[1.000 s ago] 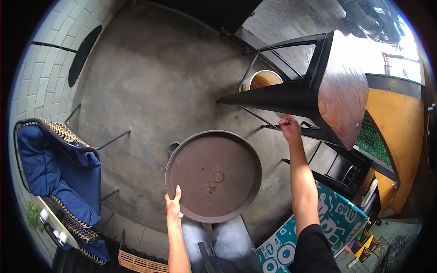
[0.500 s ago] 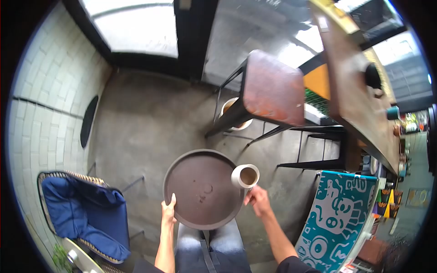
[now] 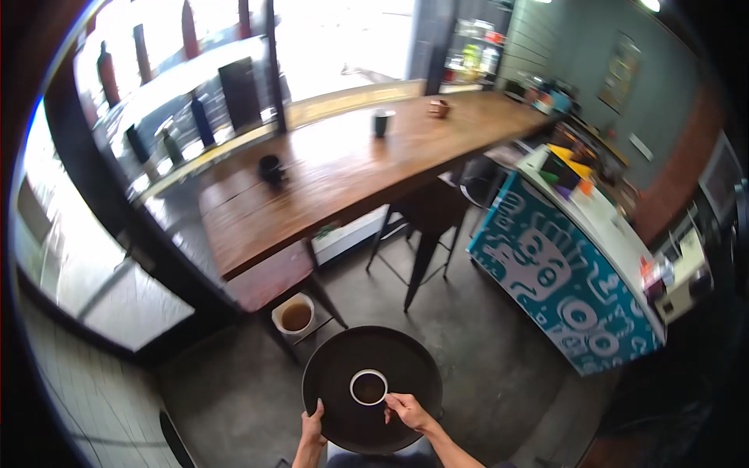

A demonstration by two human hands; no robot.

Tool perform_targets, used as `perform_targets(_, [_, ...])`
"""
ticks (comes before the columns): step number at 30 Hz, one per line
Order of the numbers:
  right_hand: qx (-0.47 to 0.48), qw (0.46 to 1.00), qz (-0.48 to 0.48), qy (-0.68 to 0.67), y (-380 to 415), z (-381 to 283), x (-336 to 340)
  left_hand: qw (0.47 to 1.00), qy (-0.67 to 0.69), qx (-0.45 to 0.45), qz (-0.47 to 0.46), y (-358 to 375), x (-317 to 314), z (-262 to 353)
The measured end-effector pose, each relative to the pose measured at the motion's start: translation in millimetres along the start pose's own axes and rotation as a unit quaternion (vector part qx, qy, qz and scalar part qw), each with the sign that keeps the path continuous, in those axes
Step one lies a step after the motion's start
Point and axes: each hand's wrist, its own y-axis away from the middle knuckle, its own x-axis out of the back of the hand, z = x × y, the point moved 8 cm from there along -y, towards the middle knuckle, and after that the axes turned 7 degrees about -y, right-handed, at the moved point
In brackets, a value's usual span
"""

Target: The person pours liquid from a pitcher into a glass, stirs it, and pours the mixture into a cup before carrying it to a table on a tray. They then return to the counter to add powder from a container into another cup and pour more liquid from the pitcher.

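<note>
Letting in bright light, a dark-framed glass door (image 3: 101, 265) stands at the far left. Right of it comes a reddish-seated stool (image 3: 275, 278), with a white bucket (image 3: 278, 320) of brown liquid on the floor by its legs. Farther back, a black cup (image 3: 271, 170) sits on the long wooden table (image 3: 328, 175). The person's left hand (image 3: 311, 425) grips the round tray (image 3: 331, 382) at its left edge, thumb over the rim, other fingers mostly hidden. Over the tray's middle is a white-rimmed cup (image 3: 351, 388) with dark liquid; whether its base touches cannot be told. The right hand (image 3: 409, 409) pinches its right side, fingers bent close together. A teal patterned counter (image 3: 573, 292) stands farther right.
</note>
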Motion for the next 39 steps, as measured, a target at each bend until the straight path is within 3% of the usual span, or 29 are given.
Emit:
perform_targets(4, [0.066, 0.992, 0.110, -0.005, 49.6, -40.3, 70.0, 0.996, -0.045, 0.046, -0.061, -4.0, -92.5, -9.8])
perform_targets(9, [0.120, 0.968, 0.219, 0.020, 128.4, -79.5, 172.1, 0.986, -0.090, 0.057, -0.126, -5.8, -212.0, -73.3])
perform_targets(15, [0.115, 0.919, 0.371, 0.066, 249.3, -137.1, 272.8, 0.956, -0.128, 0.106, -0.243, 8.4, -364.9, -154.0])
perform_targets(17, [0.190, 0.874, 0.447, 0.034, 308.0, -153.2, 304.7, 0.941, -0.152, 0.115, -0.280, 17.0, -412.1, -179.2])
perform_targets(19, [0.307, 0.748, 0.577, 0.114, 381.5, -168.3, 336.8, 0.922, -0.180, 0.138, -0.312, 29.7, -456.3, -197.4])
perform_targets(20, [0.316, 0.662, 0.656, 0.176, 421.0, -163.7, 351.7, 0.911, -0.196, 0.149, -0.331, 36.5, -478.8, -205.7])
perform_targets(22, [0.272, 0.542, 0.745, 0.278, 480.7, -173.6, 357.1, 0.894, -0.223, 0.157, -0.356, 50.7, -516.1, -218.9])
perform_targets(26, [0.212, 0.498, 0.832, 0.120, 543.6, -140.0, 393.3, 0.839, -0.255, 0.226, -0.424, 85.3, -593.1, -265.7])
perform_targets(28, [0.199, 0.531, 0.822, -0.049, 562.7, -108.4, 420.3, 0.812, -0.336, 0.231, -0.418, 104.4, -627.8, -283.3])
perform_targets(32, [0.204, 0.519, 0.830, 0.018, 606.6, -132.8, 441.4, 0.753, -0.356, 0.228, -0.504, 140.5, -708.0, -335.6])
perform_targets(36, [0.195, 0.457, 0.867, -0.033, 647.1, -125.9, 457.6, 0.683, -0.443, 0.222, -0.536, 169.0, -782.4, -375.3])
perform_targets(37, [0.214, 0.436, 0.874, -0.033, 656.8, -123.5, 462.1, 0.668, -0.465, 0.185, -0.551, 182.6, -805.2, -380.2])
perform_targets(39, [0.239, 0.377, 0.894, -0.046, 668.4, -113.9, 464.4, 0.631, -0.481, 0.209, -0.572, 198.2, -833.0, -403.8])
